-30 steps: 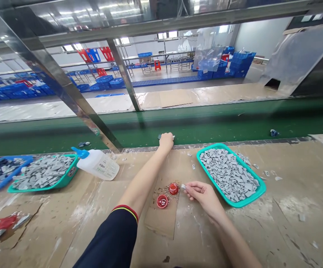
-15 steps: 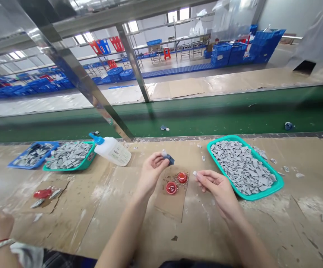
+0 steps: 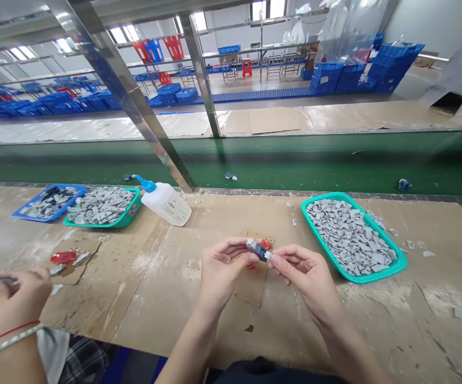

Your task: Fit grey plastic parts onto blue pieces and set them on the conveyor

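Observation:
My left hand (image 3: 226,272) and my right hand (image 3: 306,277) meet above a cardboard pad (image 3: 250,285). Between their fingertips is a small dark blue plastic part (image 3: 259,250). My left fingers pinch it, with a white tip (image 3: 251,245) showing on its left end. My right fingers pinch a small white piece (image 3: 268,256) against its right end. Red glue dishes (image 3: 266,245) sit on the pad, mostly hidden behind my hands and the part.
A teal tray (image 3: 390,256) of grey pieces lies to my right, with scraps scattered beside it. On the left are a white glue bottle (image 3: 165,204), a teal tray (image 3: 129,210) and a blue tray (image 3: 50,202). A co-worker's hand (image 3: 15,301) rests at lower left. A green conveyor belt (image 3: 231,170) runs behind.
My hands have come together over the pad. The small white piece in my right fingers now meets the dark blue part held in my left. The view has also tilted slightly.

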Tool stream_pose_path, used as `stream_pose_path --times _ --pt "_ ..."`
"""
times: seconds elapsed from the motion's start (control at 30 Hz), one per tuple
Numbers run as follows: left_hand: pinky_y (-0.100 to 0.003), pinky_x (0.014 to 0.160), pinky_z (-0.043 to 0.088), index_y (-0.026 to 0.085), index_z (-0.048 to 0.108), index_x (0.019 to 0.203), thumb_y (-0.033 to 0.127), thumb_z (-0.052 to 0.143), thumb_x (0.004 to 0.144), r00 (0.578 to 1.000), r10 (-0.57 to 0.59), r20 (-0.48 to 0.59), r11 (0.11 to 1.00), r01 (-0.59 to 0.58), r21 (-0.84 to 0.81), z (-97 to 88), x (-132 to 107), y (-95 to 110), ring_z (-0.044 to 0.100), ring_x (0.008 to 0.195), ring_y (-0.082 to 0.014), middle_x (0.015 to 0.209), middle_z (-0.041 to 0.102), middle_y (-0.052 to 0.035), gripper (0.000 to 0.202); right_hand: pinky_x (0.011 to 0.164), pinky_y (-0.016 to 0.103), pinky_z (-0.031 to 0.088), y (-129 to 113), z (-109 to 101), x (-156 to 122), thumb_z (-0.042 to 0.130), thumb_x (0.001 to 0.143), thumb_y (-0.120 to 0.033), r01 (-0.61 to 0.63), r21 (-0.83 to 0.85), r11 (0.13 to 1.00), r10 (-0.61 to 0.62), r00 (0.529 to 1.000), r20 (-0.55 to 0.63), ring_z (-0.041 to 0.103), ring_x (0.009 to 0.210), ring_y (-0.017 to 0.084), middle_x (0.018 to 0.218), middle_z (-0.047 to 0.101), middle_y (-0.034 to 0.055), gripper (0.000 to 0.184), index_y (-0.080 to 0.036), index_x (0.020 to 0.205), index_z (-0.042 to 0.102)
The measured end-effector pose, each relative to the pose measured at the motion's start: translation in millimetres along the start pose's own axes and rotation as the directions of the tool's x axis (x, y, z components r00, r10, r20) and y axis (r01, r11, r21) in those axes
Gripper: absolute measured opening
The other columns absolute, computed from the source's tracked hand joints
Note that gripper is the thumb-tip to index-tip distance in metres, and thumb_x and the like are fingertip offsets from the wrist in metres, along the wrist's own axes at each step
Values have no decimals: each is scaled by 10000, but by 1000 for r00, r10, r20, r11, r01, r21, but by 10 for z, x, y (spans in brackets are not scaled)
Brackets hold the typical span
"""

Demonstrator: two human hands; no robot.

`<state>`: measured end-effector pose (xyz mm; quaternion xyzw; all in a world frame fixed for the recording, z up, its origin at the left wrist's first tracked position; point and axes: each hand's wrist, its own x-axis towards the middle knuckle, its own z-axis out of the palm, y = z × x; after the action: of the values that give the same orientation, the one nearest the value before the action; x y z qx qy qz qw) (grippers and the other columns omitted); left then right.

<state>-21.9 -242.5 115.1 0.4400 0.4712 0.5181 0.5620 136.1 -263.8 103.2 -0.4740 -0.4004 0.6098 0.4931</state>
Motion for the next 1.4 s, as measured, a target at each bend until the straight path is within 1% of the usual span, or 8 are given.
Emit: stream_pose_path --times 0.47,0.7,0.87,0.93,1.0,1.1,1.2,1.4 --pt "-329 794 574 184 739 888 127 726 682 1000 9 18 1000 -9 6 140 -77 -164 690 857 -221 921 741 -44 215 479 187 317 20 -106 62 655 777 -374 -44 -5 999 44 992 119 527 619 99 659 592 -25 245 -195 821 493" --pt "-352 894 516 156 684 1037 140 748 669 969 -143 199 985 159 -66 123 68 -158 649 985 -252 1031 710 -96 374 491 196 347 -28 -46 102 613 791 -430 -32 -86 996 40 995 95 538 661 112 792 623 26 267 -174 776 542" --pt "-356 985 424 172 577 1197 242 624 810 964 -165 207 984 174 -28 63 150 -229 568 1116 -230 1166 640 -112 395 552 242 423 -70 -383 201 461 867 -479 9 -274 962 -11 1000 -6 599 733 166 871 662 61 328 -188 928 601" --pt "-351 991 411 201 530 1239 270 577 843 976 -137 167 990 142 -16 -15 203 -284 540 1141 -214 1193 613 -96 405 596 270 440 -75 -689 277 473 857 -461 38 -453 891 -144 969 -202 616 770 190 891 672 71 314 -193 953 607" --pt "-341 961 430 217 523 1226 275 565 848 988 -87 131 996 88 -2 -113 282 -329 549 1102 -197 1149 610 -75 386 620 292 432 -75 -1005 366 524 824 -406 -45 -692 721 -298 881 -367 622 795 214 914 679 70 268 -208 968 633" --pt "-314 910 458 216 550 1142 259 582 829 996 -7 92 999 3 43 -244 433 -331 580 978 -162 1013 606 -40 317 621 303 417 -61 -1317 516 555 791 -303 -170 -895 412 -312 897 -313 621 804 226 929 690 44 226 -251 977 674" --pt "-325 904 460 208 556 1081 256 576 822 994 61 91 991 -71 114 -311 598 -257 583 913 -149 947 583 -26 264 684 297 421 -33 -1361 675 567 787 -250 -130 -969 212 -209 962 -175 602 883 232 924 701 39 210 -260 943 708" --pt "-384 900 456 192 568 1036 212 543 788 977 174 124 937 -203 285 -300 1049 -242 592 867 -162 915 593 -43 250 666 296 398 -10 -1172 814 555 806 -230 -183 -977 108 -148 969 -198 553 933 264 878 680 93 194 -233 886 732"
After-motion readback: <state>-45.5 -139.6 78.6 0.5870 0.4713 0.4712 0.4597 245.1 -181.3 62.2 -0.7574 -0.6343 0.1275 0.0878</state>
